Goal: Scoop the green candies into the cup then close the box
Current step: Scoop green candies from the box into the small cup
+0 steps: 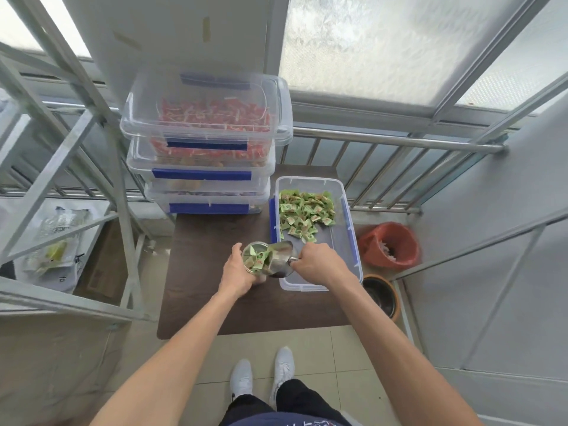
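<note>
An open clear plastic box [349, 241] with blue clips sits on the right of the dark table, green wrapped candies [305, 210] piled in its far half. My left hand [238, 269] grips a clear cup [256, 256] just left of the box; the cup holds green candies. My right hand [318, 262] holds the handle of a metal scoop [281, 258], tipped with its mouth over the cup's rim. The box's lid is not visible.
A stack of three lidded clear boxes [206, 142] with red and brown candies stands at the table's back left. A metal rack [76, 179] is to the left. An orange bin [388, 245] and a dark pot [381, 295] stand on the floor right of the table [215, 302].
</note>
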`<state>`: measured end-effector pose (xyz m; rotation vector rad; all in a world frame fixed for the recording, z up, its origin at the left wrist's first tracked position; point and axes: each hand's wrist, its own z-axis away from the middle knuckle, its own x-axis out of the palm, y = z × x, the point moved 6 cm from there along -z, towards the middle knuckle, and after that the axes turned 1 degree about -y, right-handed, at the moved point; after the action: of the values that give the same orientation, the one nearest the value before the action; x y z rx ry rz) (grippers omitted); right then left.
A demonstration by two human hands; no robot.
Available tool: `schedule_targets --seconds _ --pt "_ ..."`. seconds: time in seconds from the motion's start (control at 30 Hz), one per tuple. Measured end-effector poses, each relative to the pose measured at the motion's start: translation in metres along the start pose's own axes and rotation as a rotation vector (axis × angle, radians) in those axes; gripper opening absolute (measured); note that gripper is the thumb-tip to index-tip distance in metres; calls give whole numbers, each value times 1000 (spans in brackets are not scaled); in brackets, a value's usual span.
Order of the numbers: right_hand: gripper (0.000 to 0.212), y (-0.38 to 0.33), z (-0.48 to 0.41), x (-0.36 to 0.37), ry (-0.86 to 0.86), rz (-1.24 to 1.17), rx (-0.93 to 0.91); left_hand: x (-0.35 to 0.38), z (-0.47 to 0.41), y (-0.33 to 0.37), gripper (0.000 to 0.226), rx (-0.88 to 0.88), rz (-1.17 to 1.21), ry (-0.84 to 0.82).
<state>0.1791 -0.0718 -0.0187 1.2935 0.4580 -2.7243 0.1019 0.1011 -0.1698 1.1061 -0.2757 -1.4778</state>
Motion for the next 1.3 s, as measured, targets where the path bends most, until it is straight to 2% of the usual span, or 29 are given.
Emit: schedule_targets --seconds 0.07,0.13,0.23,0.3,0.33,0.47,0.6,0.7,0.97,1.2,1.3 --pt "25 -6 4 -6 22 23 5 1 4 -11 119 -108 -21 3" --pt "22 -10 9 -11 44 41 4 9 11 -29 101 -264 -72 -61" --pt "23 -6 13 -16 59 34 23 32 35 -42 70 -427 -58 -381" --pt "22 4 14 -16 63 -11 36 50 48 -39 65 -440 13 -571" --pt "24 11 12 -15 61 -50 50 58 51 -35 67 -431 72 -602" --pt "33 50 -1 -7 95 -157 134 77 45 -10 65 -382 270 -498" --pt "27 80 -9 10 91 -220 200 96 34 9 43 -328 316 -373" --pt "36 93 -14 24 72 -291 228 101 31 10 24 -332 299 -303" --pt "38 109 -20 51 29 -353 307 94 42 -1 12 -400 246 -359" --pt "40 106 -19 76 -62 -422 309 92 64 -13 19 -457 135 -402" --pt "40 108 -20 89 -69 -442 315 89 62 -9 22 -402 60 -381"
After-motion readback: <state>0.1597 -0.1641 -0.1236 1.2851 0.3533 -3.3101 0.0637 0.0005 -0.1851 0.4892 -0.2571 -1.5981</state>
